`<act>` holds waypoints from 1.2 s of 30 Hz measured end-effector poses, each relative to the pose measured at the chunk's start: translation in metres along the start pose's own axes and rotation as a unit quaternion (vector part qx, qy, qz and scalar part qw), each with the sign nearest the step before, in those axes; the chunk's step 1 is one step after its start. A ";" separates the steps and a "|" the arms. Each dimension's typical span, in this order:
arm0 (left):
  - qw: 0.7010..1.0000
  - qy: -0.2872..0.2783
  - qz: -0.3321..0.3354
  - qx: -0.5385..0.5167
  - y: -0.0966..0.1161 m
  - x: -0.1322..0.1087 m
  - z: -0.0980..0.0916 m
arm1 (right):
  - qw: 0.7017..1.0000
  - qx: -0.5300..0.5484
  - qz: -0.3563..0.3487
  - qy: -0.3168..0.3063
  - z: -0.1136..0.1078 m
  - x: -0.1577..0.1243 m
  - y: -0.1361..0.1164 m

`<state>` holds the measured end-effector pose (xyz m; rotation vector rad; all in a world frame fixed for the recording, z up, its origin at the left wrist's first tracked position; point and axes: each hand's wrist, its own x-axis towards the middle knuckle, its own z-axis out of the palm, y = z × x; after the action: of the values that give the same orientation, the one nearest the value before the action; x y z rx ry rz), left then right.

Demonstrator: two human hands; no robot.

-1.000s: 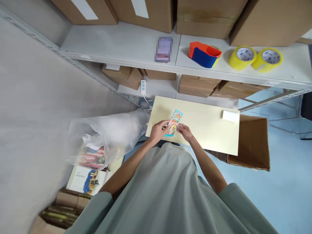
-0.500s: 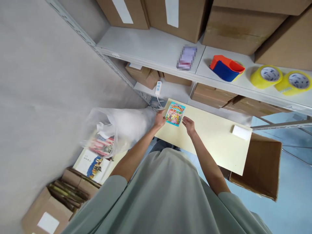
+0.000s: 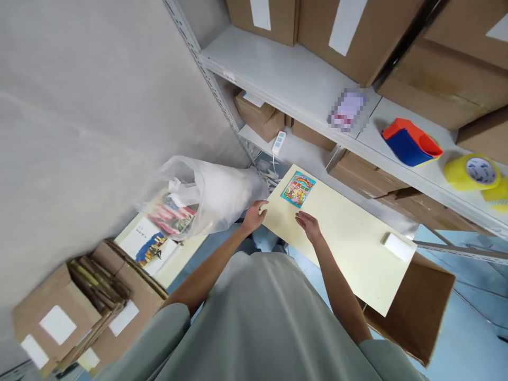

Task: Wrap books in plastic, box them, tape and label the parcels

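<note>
A colourful book with a blue border (image 3: 298, 189) lies flat near the left end of the pale yellow table (image 3: 341, 238). My left hand (image 3: 255, 216) is over the table's left edge, its fingers apart and nothing in it. Just below the book's lower edge, my right hand (image 3: 309, 226) hovers with slightly bent fingers, empty and not touching the book. A white box-like item (image 3: 398, 246) rests at the table's right end.
Left of the table is a translucent plastic bag (image 3: 226, 196) with items inside, beside a white book (image 3: 148, 246). An open carton (image 3: 416, 307) stands below right. The shelf (image 3: 278, 79) above holds boxes, yellow tape rolls (image 3: 472, 172) and a red-blue tape dispenser (image 3: 411, 143).
My left hand has let go of the book and moved left. My right hand has drawn away below the book. The camera view has turned, shifting the shelf items right.
</note>
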<state>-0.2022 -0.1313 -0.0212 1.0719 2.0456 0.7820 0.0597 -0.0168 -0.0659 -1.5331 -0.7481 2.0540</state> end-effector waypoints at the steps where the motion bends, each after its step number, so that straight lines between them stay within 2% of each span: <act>1: 1.000 -0.001 0.009 -0.011 -0.002 -0.005 -0.005 | 1.000 -0.009 0.002 -0.005 0.003 -0.005 0.002; 4: 0.999 0.006 0.043 -0.033 -0.005 -0.014 -0.028 | 0.999 -0.039 0.004 -0.023 0.018 -0.021 0.003; 6: 0.996 0.019 0.068 -0.046 -0.006 -0.020 -0.050 | 0.998 -0.058 -0.003 -0.026 0.033 -0.031 0.001; 10: 0.986 0.065 0.128 -0.089 -0.008 -0.040 -0.107 | 0.994 -0.100 -0.034 -0.039 0.077 -0.054 -0.008; 12: 0.980 0.089 0.143 -0.107 -0.017 -0.052 -0.139 | 0.989 -0.128 -0.052 -0.059 0.104 -0.069 -0.013; 15: 0.977 0.111 0.122 -0.134 -0.047 -0.068 -0.182 | 0.977 -0.176 -0.079 -0.090 0.148 -0.092 -0.018; 18: 0.982 0.120 0.079 -0.126 -0.098 -0.073 -0.216 | 0.963 -0.221 -0.102 -0.112 0.194 -0.117 -0.018; 20: 0.988 0.125 0.050 -0.077 -0.136 -0.069 -0.233 | 0.957 -0.240 -0.112 -0.120 0.222 -0.132 -0.015; 23: 0.993 0.108 0.024 0.044 -0.183 -0.053 -0.250 | 0.948 -0.265 -0.117 -0.131 0.261 -0.152 -0.006; 26: 0.987 0.055 0.028 0.151 -0.207 -0.031 -0.257 | 0.939 -0.288 -0.119 -0.144 0.291 -0.167 0.006; 32: 0.965 0.009 0.030 0.261 -0.208 0.003 -0.260 | 0.930 -0.310 -0.133 -0.143 0.325 -0.185 0.021; 36: 0.964 0.008 0.061 0.258 -0.202 -0.005 -0.271 | 0.929 -0.312 -0.152 -0.128 0.337 -0.188 0.026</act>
<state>-0.5043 -0.2840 -0.0153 1.4885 2.2759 0.3105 -0.2156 -0.2086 0.1271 -1.3268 -1.7546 1.8854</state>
